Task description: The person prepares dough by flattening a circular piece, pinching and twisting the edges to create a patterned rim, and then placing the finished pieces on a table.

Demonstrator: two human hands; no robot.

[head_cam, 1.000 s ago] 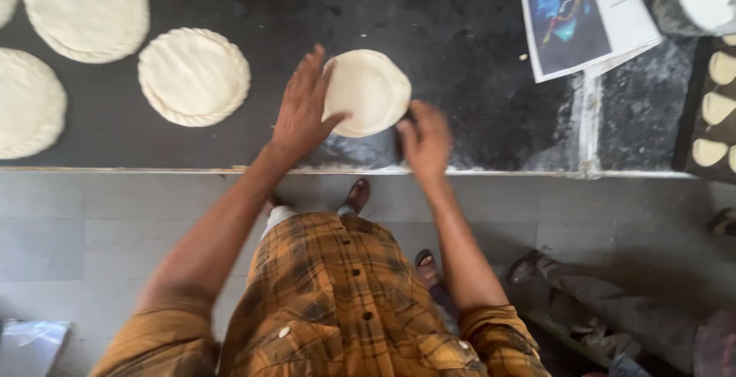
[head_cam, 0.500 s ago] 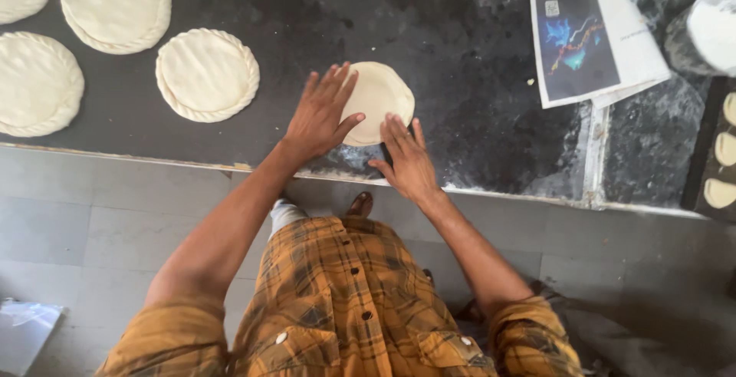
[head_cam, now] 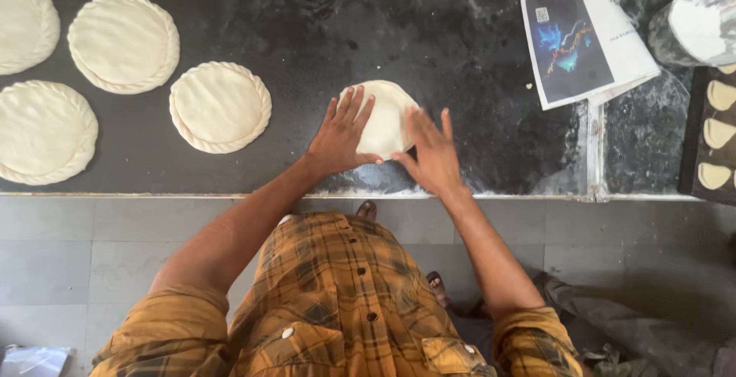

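Note:
A round, flat disc of pale dough (head_cam: 389, 112) lies on the black floured counter (head_cam: 429, 47) near its front edge. My left hand (head_cam: 341, 135) rests flat on the disc's left part, fingers spread. My right hand (head_cam: 433, 153) is at the disc's right edge, fingers apart and slightly blurred. Neither hand grips anything. Several finished dough rounds with crimped rims sit to the left, the nearest (head_cam: 220, 106) beside my left hand, another (head_cam: 123, 42) behind it.
A printed paper sheet (head_cam: 584, 39) lies at the back right. A floured round container (head_cam: 696, 20) stands at the far right above a dark tray (head_cam: 692, 181) of small folded dough pieces (head_cam: 719, 133). Grey tiled floor lies below the counter edge.
My hands have slid over the disc; the left now lies on its left part and the right has moved to its right edge. The camera view has shifted left.

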